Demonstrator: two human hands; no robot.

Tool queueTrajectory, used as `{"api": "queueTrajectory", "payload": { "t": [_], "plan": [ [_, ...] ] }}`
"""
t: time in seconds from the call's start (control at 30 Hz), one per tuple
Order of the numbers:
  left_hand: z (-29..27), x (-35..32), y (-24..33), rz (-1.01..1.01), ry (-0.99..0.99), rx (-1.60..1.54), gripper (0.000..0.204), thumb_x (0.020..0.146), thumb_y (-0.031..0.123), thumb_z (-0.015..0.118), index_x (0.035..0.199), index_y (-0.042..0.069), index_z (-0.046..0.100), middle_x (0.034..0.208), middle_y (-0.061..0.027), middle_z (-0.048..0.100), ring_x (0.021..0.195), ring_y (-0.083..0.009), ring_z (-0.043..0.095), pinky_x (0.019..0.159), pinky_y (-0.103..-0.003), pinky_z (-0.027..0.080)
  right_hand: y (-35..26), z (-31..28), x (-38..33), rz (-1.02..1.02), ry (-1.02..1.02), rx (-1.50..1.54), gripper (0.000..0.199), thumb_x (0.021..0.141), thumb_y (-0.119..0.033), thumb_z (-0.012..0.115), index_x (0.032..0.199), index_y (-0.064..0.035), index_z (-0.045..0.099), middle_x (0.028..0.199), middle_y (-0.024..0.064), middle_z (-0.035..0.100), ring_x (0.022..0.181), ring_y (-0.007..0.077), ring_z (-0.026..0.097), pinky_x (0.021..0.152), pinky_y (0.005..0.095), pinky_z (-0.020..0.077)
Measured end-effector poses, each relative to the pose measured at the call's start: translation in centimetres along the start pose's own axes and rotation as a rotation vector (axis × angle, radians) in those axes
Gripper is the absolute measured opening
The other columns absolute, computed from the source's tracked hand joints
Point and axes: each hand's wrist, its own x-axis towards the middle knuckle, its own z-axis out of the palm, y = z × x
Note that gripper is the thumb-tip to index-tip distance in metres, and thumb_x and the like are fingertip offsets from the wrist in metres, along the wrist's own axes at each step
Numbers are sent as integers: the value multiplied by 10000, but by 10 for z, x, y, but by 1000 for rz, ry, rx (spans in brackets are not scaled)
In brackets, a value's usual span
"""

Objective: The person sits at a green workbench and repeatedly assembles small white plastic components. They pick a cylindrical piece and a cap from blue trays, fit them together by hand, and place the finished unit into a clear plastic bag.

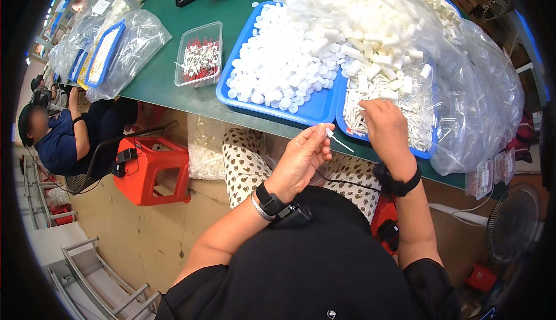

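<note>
My left hand [307, 153] is closed in a pinch just off the table's near edge. Between its thumb and fingertips is a small whitish piece with a thin white rod [343, 144] pointing down to the right. My right hand [387, 128] hangs over the near part of the right blue tray [425, 153], fingers bent together; what they hold, if anything, is hidden. Small white sticks [416, 114] and thicker white foam cylinders [382, 59] fill that tray. Beside it, the left blue tray [249, 101] carries a heap of translucent white discs [284, 59].
A clear plastic box [215, 81] of red and white pieces stands on the green table [165, 95]. Big clear bags [472, 97] crowd the right side. A red stool [142, 184] and a seated person [61, 137] are at the left, a fan [512, 221] at the right.
</note>
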Motion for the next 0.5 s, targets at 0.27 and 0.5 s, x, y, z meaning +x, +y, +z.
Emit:
{"api": "queueTrajectory", "payload": {
  "t": [0.27, 0.5],
  "plan": [
    [6, -2, 5, 35, 42, 46, 410, 1016, 280, 558, 1293, -21, 529, 1108, -128, 656, 1041, -208, 657, 920, -324, 543, 20, 9, 2, -225, -133, -202, 62, 729, -11, 578, 776, -49, 593, 816, 89, 555, 809, 263, 545, 743, 375, 453],
    [11, 0, 7, 53, 49, 60, 427, 1027, 222, 535, 1339, -63, 480, 1138, -149, 648, 1065, -222, 653, 945, -328, 537, 23, 12, -1, -219, -119, -174, 48, 718, -15, 578, 755, -43, 563, 796, 98, 540, 796, 269, 542, 733, 376, 451]
  ]
}}
